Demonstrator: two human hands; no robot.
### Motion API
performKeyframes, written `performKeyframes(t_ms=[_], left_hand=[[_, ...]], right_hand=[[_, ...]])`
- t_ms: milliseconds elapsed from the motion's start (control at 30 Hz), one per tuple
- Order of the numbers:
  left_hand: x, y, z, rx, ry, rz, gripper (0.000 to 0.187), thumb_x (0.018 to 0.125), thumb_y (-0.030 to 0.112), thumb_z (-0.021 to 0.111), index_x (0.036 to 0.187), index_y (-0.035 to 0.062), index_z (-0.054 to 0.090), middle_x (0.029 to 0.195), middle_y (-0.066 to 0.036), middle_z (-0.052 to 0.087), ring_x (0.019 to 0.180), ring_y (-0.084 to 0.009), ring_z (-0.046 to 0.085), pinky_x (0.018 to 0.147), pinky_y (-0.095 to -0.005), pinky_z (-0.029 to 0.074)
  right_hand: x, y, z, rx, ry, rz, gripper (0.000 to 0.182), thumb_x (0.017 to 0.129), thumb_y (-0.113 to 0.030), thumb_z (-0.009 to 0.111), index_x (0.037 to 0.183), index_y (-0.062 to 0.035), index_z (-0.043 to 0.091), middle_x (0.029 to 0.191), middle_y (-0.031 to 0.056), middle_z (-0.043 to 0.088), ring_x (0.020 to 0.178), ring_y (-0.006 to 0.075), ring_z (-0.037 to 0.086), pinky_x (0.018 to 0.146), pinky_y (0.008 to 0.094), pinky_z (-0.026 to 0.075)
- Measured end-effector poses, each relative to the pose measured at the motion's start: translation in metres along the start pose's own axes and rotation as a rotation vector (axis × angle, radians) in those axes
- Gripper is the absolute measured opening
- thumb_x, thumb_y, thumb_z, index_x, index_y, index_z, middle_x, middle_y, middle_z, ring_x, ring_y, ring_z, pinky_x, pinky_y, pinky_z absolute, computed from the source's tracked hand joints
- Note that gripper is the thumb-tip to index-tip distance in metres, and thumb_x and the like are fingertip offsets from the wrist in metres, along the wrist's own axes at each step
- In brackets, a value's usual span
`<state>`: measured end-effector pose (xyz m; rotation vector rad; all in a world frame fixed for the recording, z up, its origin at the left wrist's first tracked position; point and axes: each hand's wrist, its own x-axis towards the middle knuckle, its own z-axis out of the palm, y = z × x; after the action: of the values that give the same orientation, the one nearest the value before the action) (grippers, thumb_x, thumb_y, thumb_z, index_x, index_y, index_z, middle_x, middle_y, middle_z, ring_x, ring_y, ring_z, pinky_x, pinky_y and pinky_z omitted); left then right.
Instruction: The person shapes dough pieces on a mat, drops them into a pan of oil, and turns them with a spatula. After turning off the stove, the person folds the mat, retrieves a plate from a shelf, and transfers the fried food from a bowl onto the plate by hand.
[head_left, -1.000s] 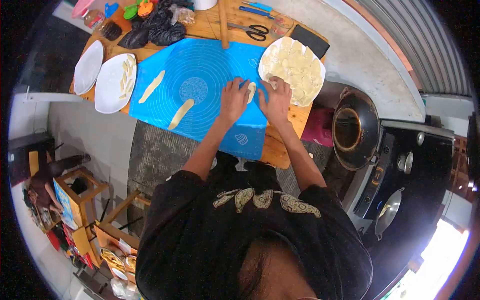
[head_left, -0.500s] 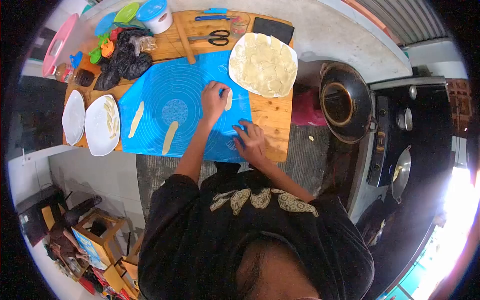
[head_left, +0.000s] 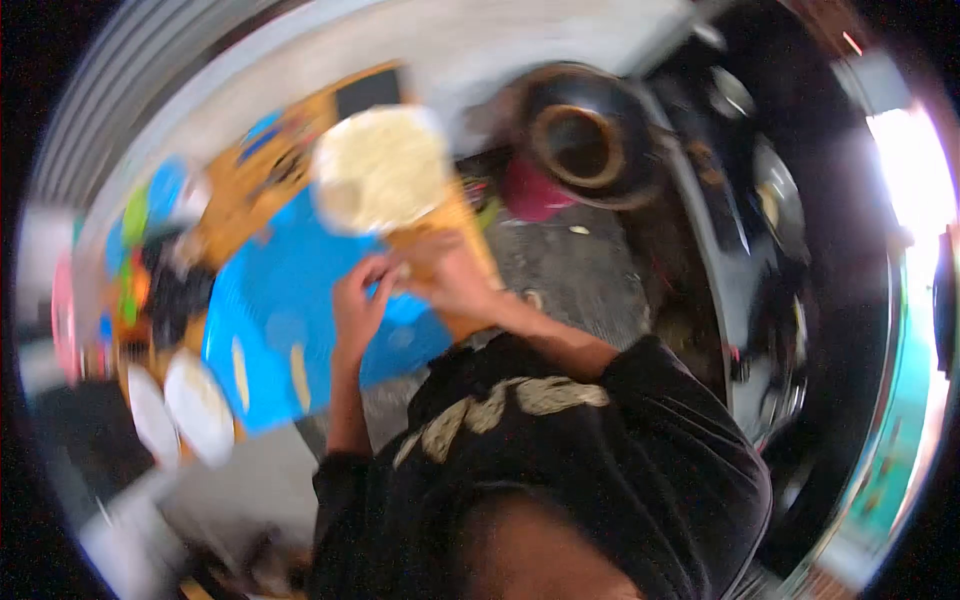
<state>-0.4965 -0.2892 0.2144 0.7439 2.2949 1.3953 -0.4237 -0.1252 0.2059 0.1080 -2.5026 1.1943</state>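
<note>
My left hand (head_left: 362,298) and my right hand (head_left: 452,275) meet above the right part of the blue mat (head_left: 290,270). A small pale bit, perhaps dough, shows between their fingertips; blur hides its shape. Fingers of my left hand are bent towards the thumb. My right hand's fingers are smeared by motion. Two pale dough strips, one on the far left (head_left: 240,374) and one to its right (head_left: 300,376), lie on the mat. Just beyond my hands is a white plate (head_left: 322,200) covered with flat dough pieces.
White dishes (head_left: 200,408) stand at the table's left end. Scissors, a blue tool and a dark bag (head_left: 170,285) lie farther back. A large wok (head_left: 580,140) stands right of the table, near a pink container (head_left: 535,190). Another pan (head_left: 780,200) is farther right.
The view has turned and shifted right, and is now blurred. My hands have come together above the mat; the dough piece by my left hand no longer lies visible on it.
</note>
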Motion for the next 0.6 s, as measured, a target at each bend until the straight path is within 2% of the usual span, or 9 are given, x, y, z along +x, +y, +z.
performKeyframes(t_ms=[33,100,133,200,300,400,433,567,600], left_hand=[[0.003,0.011,0.017,-0.060,-0.008,0.077,0.011,0.084,0.009,0.063,0.091,0.0003,0.065,0.085,-0.007,0.066,0.079,-0.0101,0.060,0.073,-0.0261,0.049],[0.014,0.012,0.053,-0.129,-0.064,0.082,0.009,0.085,0.007,0.062,0.087,-0.0026,0.063,0.075,-0.006,0.063,0.068,-0.0083,0.055,0.063,-0.0250,0.046],[0.020,0.025,0.073,-0.181,-0.151,0.097,0.010,0.086,0.007,0.061,0.090,-0.0015,0.060,0.076,-0.006,0.063,0.070,-0.0083,0.055,0.064,-0.0247,0.045],[0.029,0.054,0.109,-0.255,-0.271,0.088,0.012,0.088,0.008,0.059,0.097,0.0006,0.055,0.080,-0.007,0.064,0.073,-0.0084,0.054,0.066,-0.0241,0.045],[0.050,0.060,0.186,-0.543,-0.441,-0.017,0.020,0.092,0.009,0.053,0.109,0.0041,0.043,0.091,-0.009,0.063,0.079,-0.0113,0.055,0.073,-0.0256,0.045],[0.067,0.107,0.277,-0.661,-0.564,-0.120,0.024,0.095,0.012,0.048,0.115,0.0050,0.036,0.098,-0.013,0.061,0.086,-0.0154,0.057,0.079,-0.0286,0.045],[0.067,0.113,0.309,-0.679,-0.562,-0.053,0.022,0.096,0.013,0.044,0.115,0.0039,0.036,0.104,-0.016,0.059,0.092,-0.0196,0.058,0.082,-0.0321,0.045],[0.093,0.148,0.430,-0.457,-0.535,-0.068,0.028,0.095,0.018,0.048,0.116,0.0020,0.040,0.106,-0.014,0.061,0.098,-0.0185,0.057,0.084,-0.0300,0.044],[0.097,0.153,0.456,-0.460,-0.548,-0.092,0.027,0.094,0.016,0.049,0.116,0.0013,0.043,0.105,-0.013,0.062,0.097,-0.0179,0.058,0.084,-0.0293,0.044]], right_hand=[[-0.004,0.001,-0.018,0.055,-0.031,0.007,0.031,0.067,-0.017,0.071,0.096,-0.0054,0.065,0.091,0.0136,0.063,0.089,0.0298,0.059,0.076,0.0425,0.043],[-0.025,0.007,-0.049,-0.121,0.121,-0.039,0.024,0.066,-0.015,0.070,0.087,-0.0052,0.065,0.080,0.0129,0.062,0.082,0.0307,0.059,0.075,0.0417,0.042],[-0.036,0.015,-0.064,-0.142,0.138,0.007,0.021,0.067,-0.014,0.070,0.085,-0.0046,0.064,0.071,0.0119,0.059,0.075,0.0308,0.058,0.074,0.0388,0.042],[-0.059,0.017,-0.114,-0.106,0.117,0.232,0.017,0.068,-0.014,0.069,0.081,-0.0053,0.063,0.068,0.0105,0.058,0.072,0.0298,0.059,0.069,0.0378,0.043],[-0.102,0.048,-0.172,-0.102,0.259,0.318,0.012,0.069,-0.014,0.070,0.076,-0.0057,0.063,0.067,0.0100,0.059,0.069,0.0287,0.059,0.066,0.0391,0.044],[-0.150,0.082,-0.248,-0.137,0.372,0.343,0.009,0.069,-0.013,0.071,0.072,-0.0065,0.064,0.066,0.0096,0.059,0.065,0.0278,0.060,0.063,0.0393,0.046],[-0.170,0.094,-0.272,-0.161,0.401,0.391,0.008,0.069,-0.012,0.071,0.072,-0.0067,0.065,0.067,0.0093,0.060,0.065,0.0270,0.061,0.063,0.0385,0.047],[-0.252,0.174,-0.408,-0.247,0.527,0.626,0.007,0.072,-0.011,0.071,0.075,-0.0056,0.068,0.076,0.0074,0.068,0.067,0.0199,0.065,0.057,0.0314,0.050],[-0.273,0.192,-0.446,-0.311,0.577,0.685,0.008,0.074,-0.012,0.071,0.074,-0.0042,0.068,0.073,0.0070,0.067,0.063,0.0187,0.064,0.055,0.0305,0.050]])
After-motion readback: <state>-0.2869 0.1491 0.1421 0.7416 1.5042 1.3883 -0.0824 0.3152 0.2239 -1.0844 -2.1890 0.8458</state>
